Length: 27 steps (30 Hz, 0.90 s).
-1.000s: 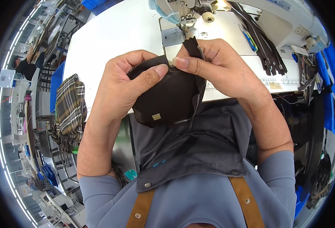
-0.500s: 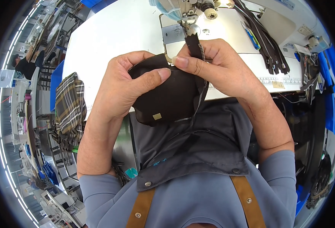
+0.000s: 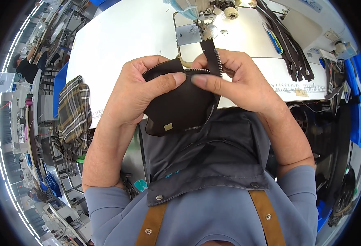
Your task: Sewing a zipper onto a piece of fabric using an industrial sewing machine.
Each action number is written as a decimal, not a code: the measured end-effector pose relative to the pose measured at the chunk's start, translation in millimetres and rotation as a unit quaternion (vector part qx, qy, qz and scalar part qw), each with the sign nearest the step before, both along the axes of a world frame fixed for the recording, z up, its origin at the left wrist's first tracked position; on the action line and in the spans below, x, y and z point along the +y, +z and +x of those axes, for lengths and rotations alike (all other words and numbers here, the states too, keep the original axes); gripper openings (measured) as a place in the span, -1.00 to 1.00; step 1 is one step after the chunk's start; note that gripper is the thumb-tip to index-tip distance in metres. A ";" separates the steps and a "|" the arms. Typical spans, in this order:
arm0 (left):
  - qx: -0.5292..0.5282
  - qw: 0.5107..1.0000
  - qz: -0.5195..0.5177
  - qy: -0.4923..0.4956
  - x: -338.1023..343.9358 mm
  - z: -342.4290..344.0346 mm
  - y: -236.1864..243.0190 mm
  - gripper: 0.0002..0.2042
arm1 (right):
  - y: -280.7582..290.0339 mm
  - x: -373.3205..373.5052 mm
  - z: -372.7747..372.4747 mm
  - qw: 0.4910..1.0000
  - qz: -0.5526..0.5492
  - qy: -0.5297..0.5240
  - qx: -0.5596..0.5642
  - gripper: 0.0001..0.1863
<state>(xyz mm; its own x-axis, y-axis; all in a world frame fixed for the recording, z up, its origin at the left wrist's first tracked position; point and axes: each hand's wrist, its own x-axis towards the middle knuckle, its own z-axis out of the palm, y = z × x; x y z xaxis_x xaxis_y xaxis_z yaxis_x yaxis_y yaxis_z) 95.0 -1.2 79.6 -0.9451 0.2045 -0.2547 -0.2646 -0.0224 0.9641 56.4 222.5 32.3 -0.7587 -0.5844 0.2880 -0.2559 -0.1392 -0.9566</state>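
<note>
Between my hands, over my lap at the table's front edge, is a dark fabric piece [image 3: 176, 102] with a small gold-coloured square near its lower edge. My left hand [image 3: 143, 88] pinches its upper left corner, thumb on top and fingers behind. My right hand [image 3: 237, 82] grips the upper right edge, thumb pressed on the fabric. A dark zipper tape [image 3: 211, 55] with metal teeth rises beside the right fingers, its frayed end close to the sewing machine's presser foot [image 3: 205, 33]. More metal teeth run along the fabric's top edge between my thumbs.
Several dark zippers [image 3: 293, 57] and a blue-green cutter [image 3: 275, 41] lie at the right of the white table [image 3: 119, 37]. Plaid cloth [image 3: 74, 108] hangs at the left beside a blue bin [image 3: 61, 88]. Another person [image 3: 28, 67] is far left.
My right thumb has shifted right and down along the fabric's upper edge, and a row of metal teeth now shows there. The left hand keeps its grip.
</note>
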 end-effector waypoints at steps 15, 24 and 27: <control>-0.021 0.998 0.050 0.020 -2.6 -5.7 -17.3 -0.83 | -13.6 -2.0 -4.9 0.993 0.000 0.010 -0.117 -0.80; -0.009 0.997 0.062 0.041 -4.0 -5.5 -23.7 -0.83 | -15.9 -2.4 -4.1 0.984 -0.036 0.018 -0.176 -0.75; 0.026 0.992 0.078 0.091 -6.1 -7.5 -22.8 -0.82 | -18.3 -7.0 2.6 0.982 -0.081 0.012 -0.168 -0.55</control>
